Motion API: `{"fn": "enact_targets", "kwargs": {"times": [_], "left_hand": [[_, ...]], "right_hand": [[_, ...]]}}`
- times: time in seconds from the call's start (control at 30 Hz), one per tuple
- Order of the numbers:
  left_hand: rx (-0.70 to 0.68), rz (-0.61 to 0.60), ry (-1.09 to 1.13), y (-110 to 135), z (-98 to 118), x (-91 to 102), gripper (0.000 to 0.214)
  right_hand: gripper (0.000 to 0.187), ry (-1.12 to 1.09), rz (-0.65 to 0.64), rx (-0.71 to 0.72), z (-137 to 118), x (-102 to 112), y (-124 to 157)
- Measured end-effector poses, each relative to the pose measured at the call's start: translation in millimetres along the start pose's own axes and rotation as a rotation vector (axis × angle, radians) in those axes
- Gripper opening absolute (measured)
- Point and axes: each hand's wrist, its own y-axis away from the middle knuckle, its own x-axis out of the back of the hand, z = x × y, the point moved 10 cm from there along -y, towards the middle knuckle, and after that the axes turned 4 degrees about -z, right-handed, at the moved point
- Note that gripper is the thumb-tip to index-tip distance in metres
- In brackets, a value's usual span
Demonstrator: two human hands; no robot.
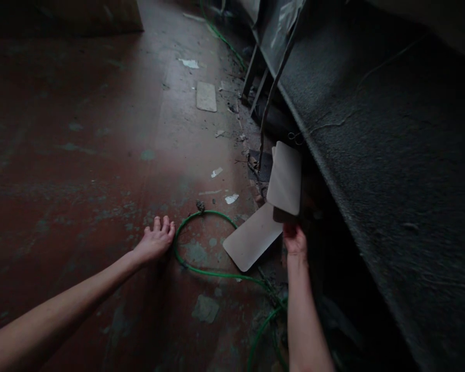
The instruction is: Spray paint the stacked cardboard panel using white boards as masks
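My right hand [295,240] is closed at the near end of a small stack of pale flat boards with rounded corners [284,178]. Its fingertips are partly hidden under the boards' edge. Another such board [253,237] slants out to the left beneath that stack, its far end covered by it. Over the reddish floor, my left hand [158,237] is held with fingers spread and holds nothing. Just to its right loops a green hose or cable [207,273].
A large dark, rough-surfaced slab [391,155] overhangs the right side, with a dark gap beneath. A brown cable [269,103] hangs beside its edge. Farther off, a single pale board [206,97] lies on the floor [101,170] among paper scraps [231,198] and debris.
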Motion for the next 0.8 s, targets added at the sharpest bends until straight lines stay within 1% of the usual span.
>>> {"fn": "enact_targets", "kwargs": {"times": [0.1, 0.17, 0.23, 0.27, 0.3, 0.33, 0.37, 0.4, 0.43, 0.47, 0.5, 0.53, 0.57, 0.63, 0.67, 0.73, 0.8], "left_hand": [[-0.036, 0.012, 0.056, -5, 4, 0.6, 0.055], [-0.053, -0.016, 0.159, -10, 1, 3.9, 0.055], [-0.055, -0.093, 0.412, -14, -12, 10.8, 0.055], [-0.06, -0.137, 0.576, -14, -20, 17.1, 0.056], [-0.099, -0.189, 0.779, -12, -25, 25.8, 0.059], [-0.135, -0.204, 0.894, -7, -31, 39.1, 0.063], [-0.163, -0.195, 1.032, -1, -38, 55.1, 0.068], [-0.196, -0.184, 1.268, 7, -43, 72.0, 0.075], [-0.236, -0.186, 1.471, 16, -44, 87.2, 0.081], [-0.278, -0.209, 1.638, 26, -40, 99.6, 0.083], [-0.316, -0.267, 1.733, 35, -31, 107.3, 0.081], [-0.298, -0.293, 1.775, 42, -24, 109.9, 0.076], [-0.231, -0.295, 1.803, 46, -20, 107.5, 0.07], [-0.073, -0.262, 1.869, 51, -17, 95.1, 0.061], [-0.016, -0.236, 1.906, 53, -17, 88.0, 0.059], [0.022, -0.193, 1.969, 58, -18, 76.0, 0.058], [-0.001, -0.175, 1.992, 69, -22, 67.0, 0.056]], "right_hand": [[0.01, -0.059, -0.037, -0.039, 24, -19, 46], [0.011, -0.093, -0.072, -0.068, 42, -35, 78], [0.014, -0.126, -0.107, -0.1, 60, -50, 108], [0.016, -0.143, -0.125, -0.119, 68, -58, 123], [0.018, -0.161, -0.142, -0.139, 76, -65, 137], [0.019, -0.179, -0.16, -0.162, 83, -73, 150], [0.02, -0.198, -0.177, -0.186, 90, -80, 164], [0.022, -0.215, -0.195, -0.212, 95, -88, 177], [0.024, -0.231, -0.213, -0.24, 99, -97, 190], [0.026, -0.245, -0.233, -0.268, 101, -105, 203], [0.028, -0.257, -0.253, -0.295, 102, -113, 216], [0.03, -0.266, -0.272, -0.318, 101, -121, 229], [0.031, -0.274, -0.286, -0.334, 99, -128, 241], [0.032, -0.272, -0.313, -0.346, 90, -137, 262], [0.033, -0.254, -0.324, -0.352, 87, -139, 272], [0.036, -0.186, -0.34, -0.388, 84, -138, 287], [0.038, -0.116, -0.333, -0.454, 88, -131, 298]]}}
